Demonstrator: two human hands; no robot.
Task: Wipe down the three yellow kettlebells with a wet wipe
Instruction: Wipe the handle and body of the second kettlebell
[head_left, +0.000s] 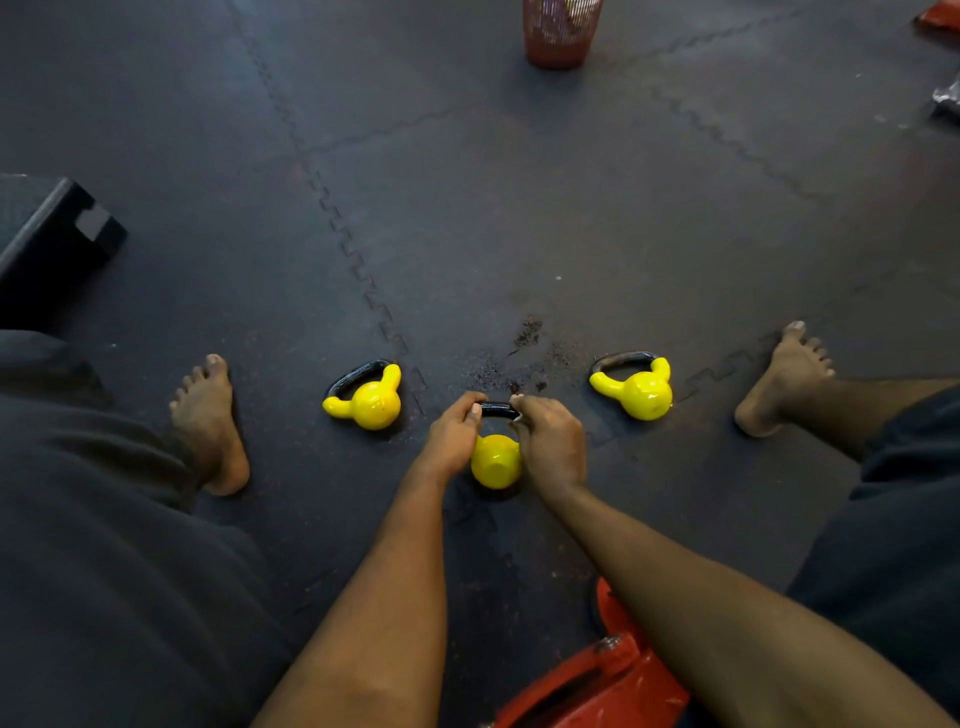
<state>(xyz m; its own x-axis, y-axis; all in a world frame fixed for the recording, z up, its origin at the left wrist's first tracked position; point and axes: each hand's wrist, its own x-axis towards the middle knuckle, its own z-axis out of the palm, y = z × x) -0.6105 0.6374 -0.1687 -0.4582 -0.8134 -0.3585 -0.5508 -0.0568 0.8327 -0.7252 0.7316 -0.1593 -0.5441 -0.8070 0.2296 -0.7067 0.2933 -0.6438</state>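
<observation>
Three yellow kettlebells with black handles lie on the dark rubber floor between my bare feet. The left kettlebell and the right kettlebell lie apart from my hands. The middle kettlebell sits between both hands. My left hand grips the left end of its black handle. My right hand curls around the right end of the handle and its side. No wet wipe shows in either hand.
A red mesh bin stands at the far top. A black box lies at the left. An orange metal frame sits under my right forearm. Dark crumbs speckle the floor beyond the kettlebells.
</observation>
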